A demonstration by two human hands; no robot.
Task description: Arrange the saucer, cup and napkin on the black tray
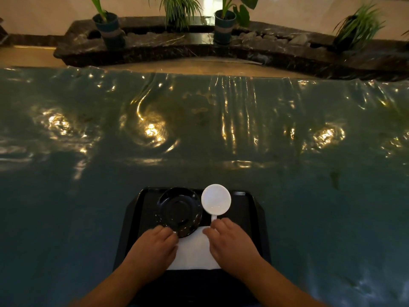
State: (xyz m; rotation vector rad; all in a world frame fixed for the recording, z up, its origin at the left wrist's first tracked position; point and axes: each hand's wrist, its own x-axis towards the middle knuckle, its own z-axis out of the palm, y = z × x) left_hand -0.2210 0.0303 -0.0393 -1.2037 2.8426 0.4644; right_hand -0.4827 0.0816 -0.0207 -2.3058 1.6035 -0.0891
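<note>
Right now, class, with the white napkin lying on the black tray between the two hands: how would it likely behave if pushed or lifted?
The napkin looks thin and flat, so it is probably light and floppy. Pushed across the tray, it would likely slide or crumple. The saucer seems to overlap its corner, so it may drag.

We see the wide, wrinkled teal cloth-covered table (221, 134) open on every side of the rectangular black plastic tray (254, 218). On the tray, the round black saucer (179, 211), white handled cup (216, 201) and folded white napkin (194, 251) crowd the middle; its right strip is bare.
</note>
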